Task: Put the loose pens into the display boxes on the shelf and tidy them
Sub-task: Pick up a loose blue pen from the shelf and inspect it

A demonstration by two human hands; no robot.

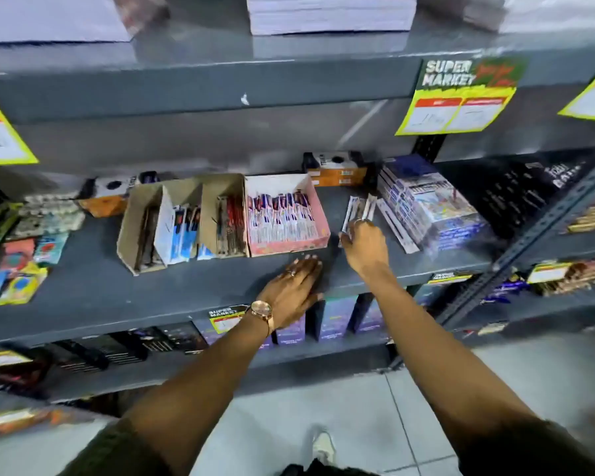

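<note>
On the grey shelf (158, 290) stand three open display boxes: a brown one (141, 231) at the left, a second brown one (225, 218) beside it, and a pink one (318, 214) filled with packaged pens (282, 218). My right hand (364, 247) is just right of the pink box, shut on a few packaged pens (359, 209) that fan upward from its fingers. One more packaged pen (397, 228) lies loose on the shelf to the right. My left hand (294, 292), with a watch on its wrist, rests flat on the shelf's front edge, fingers apart.
A stack of blue-and-white packs (433, 207) sits right of the loose pen. Orange boxes (337, 173) stand at the back. Colourful packets (18, 266) lie at the far left. A yellow price tag (461, 101) hangs from the shelf above. A diagonal metal brace (529, 242) crosses at right.
</note>
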